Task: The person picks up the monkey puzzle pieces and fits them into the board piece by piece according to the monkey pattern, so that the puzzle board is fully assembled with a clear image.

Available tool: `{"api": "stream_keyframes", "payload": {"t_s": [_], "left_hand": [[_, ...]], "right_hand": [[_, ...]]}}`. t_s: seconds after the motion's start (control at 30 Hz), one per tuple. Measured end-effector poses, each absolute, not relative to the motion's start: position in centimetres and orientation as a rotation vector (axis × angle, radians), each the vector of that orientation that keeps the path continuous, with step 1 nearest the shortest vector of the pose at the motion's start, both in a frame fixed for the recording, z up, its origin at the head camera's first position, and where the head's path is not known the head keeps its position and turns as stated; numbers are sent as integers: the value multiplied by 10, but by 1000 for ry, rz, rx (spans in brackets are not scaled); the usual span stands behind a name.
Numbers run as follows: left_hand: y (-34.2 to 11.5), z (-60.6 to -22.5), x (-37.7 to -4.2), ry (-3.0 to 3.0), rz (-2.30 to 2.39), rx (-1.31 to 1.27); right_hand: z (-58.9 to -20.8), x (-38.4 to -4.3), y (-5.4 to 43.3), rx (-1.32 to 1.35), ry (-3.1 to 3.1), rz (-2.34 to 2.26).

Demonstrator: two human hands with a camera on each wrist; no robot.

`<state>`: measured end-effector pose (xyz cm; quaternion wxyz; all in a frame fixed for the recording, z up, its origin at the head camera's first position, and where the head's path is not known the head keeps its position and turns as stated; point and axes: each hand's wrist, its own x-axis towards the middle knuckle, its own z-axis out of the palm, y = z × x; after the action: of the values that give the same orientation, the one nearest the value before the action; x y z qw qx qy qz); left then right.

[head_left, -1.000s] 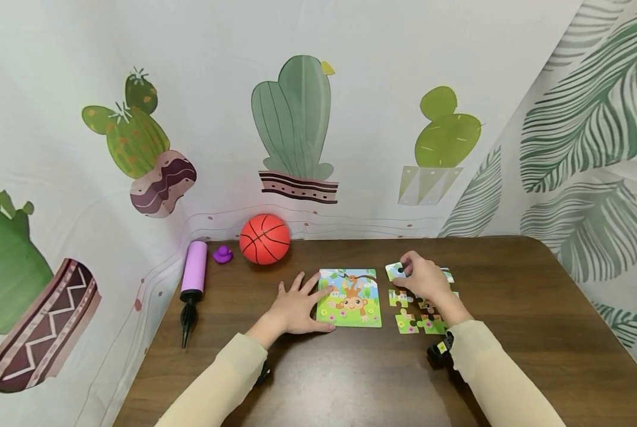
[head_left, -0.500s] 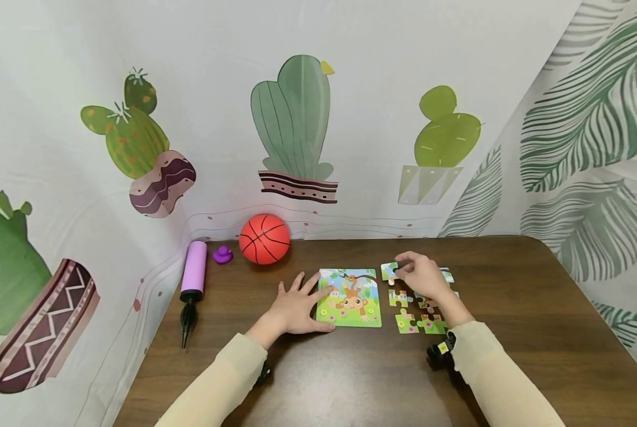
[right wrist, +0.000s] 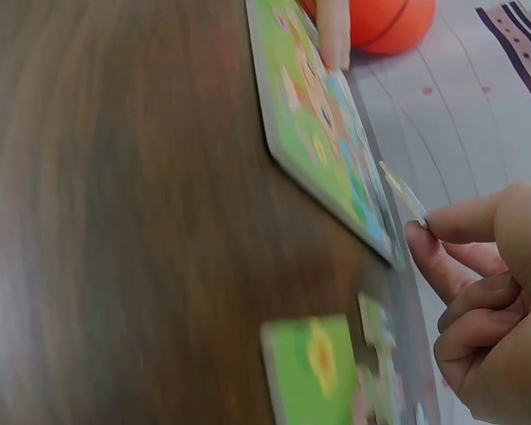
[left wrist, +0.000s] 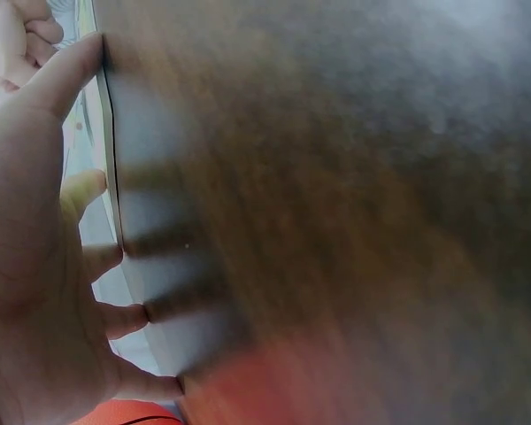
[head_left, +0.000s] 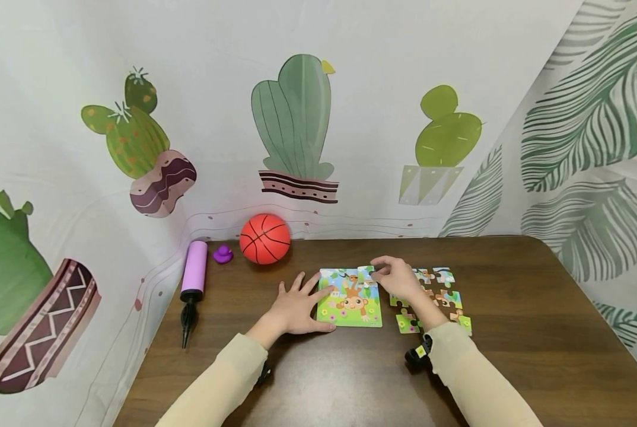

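A square puzzle board [head_left: 350,317] with a monkey picture lies mid-table. My left hand [head_left: 295,309] rests with spread fingers at its left edge, fingertips touching the board and table. My right hand [head_left: 398,279] pinches a puzzle piece [head_left: 365,273] between thumb and finger, over the board's upper right corner. The right wrist view shows this thin piece [right wrist: 404,194] raised above the board [right wrist: 323,168], tilted on edge to the camera. Right of the board lie several loose puzzle pieces [head_left: 452,298] in rough rows, some hidden under my right hand and wrist.
A red ball [head_left: 265,239] with black lines stands at the back of the table, beside a small purple duck [head_left: 223,254]. A purple hand pump [head_left: 194,270] with a black nozzle lies along the left edge. A cactus-print cloth hangs behind.
My right hand has lifted the corner piece from the loose rows and carried it left over the board. More loose pieces are now uncovered. My left hand has stayed in place.
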<state>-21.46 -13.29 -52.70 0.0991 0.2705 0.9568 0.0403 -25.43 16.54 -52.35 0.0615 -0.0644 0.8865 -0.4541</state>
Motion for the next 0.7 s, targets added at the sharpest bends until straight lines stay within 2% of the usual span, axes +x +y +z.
{"api": "stream_keyframes", "payload": {"t_s": [0.7], "left_hand": [[-133, -532, -217, 2834, 91, 808]], "right_hand": [[-537, -258, 97, -186, 2660, -1390]]}}
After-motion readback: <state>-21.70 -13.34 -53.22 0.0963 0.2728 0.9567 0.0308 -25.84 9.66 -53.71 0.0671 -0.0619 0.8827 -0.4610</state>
